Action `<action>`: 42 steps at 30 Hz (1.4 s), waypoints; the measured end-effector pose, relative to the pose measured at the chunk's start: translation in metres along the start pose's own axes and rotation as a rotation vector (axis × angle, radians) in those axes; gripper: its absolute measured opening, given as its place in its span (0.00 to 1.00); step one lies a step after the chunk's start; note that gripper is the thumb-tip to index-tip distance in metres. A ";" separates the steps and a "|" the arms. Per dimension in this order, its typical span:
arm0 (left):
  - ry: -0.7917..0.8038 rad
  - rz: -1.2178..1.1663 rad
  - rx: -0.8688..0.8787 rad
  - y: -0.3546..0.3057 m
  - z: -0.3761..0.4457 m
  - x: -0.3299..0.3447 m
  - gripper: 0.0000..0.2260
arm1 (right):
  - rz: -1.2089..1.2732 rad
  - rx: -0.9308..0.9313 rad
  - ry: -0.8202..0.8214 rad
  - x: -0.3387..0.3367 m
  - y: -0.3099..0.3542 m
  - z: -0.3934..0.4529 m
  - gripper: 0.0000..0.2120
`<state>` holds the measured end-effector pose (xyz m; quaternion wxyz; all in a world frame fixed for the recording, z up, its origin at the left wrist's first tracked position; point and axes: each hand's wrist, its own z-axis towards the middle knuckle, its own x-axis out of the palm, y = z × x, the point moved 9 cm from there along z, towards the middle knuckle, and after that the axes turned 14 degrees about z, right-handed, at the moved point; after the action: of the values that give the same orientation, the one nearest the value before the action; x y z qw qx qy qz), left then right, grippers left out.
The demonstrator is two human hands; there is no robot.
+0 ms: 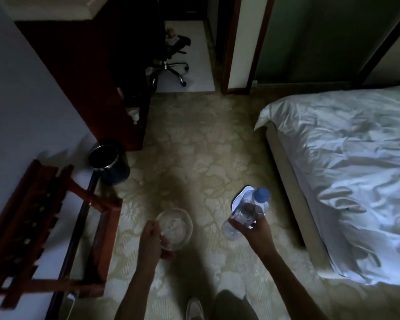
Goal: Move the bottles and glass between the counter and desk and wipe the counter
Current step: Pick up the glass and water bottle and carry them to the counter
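Floral carpet (194,146), bed (344,169) right; left hand (151,236) grips glass (176,227), right hand (255,227) bottle (247,211).

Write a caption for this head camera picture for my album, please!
Walking a dim bedroom carpet, left hand carrying a glass, right hand a blue-capped bottle.

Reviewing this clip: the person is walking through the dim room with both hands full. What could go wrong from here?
1. The left hand grips the glass only by its side, so it may slip and fall to the carpet.
2. The right hand holds the bottle tilted; if its blue cap is loose, it could leak.
3. The room is dark, and the bin and wooden rack edge the path: a possible bump or trip.
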<state>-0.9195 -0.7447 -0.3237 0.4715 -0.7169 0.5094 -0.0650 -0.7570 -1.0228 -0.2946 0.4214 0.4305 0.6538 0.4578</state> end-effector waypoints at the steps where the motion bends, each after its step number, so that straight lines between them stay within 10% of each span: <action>1: 0.007 0.008 0.009 -0.021 0.022 0.002 0.13 | 0.017 0.009 -0.019 0.000 0.006 0.024 0.23; 14: -0.006 -0.070 -0.059 -0.247 0.292 0.063 0.14 | 0.016 0.033 0.099 0.062 0.077 0.401 0.33; 36: -0.343 -0.155 0.073 -0.630 0.712 -0.113 0.10 | 0.103 -0.183 0.416 0.379 0.385 0.934 0.10; 42: -0.419 -0.209 0.068 -0.714 0.816 -0.169 0.11 | 0.151 -0.173 0.600 0.477 0.444 1.055 0.22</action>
<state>-0.0540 -0.0870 -0.1747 0.5815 -0.7474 0.3208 0.0197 0.1877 -0.2278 -0.1802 0.2098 0.2861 0.6738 0.6482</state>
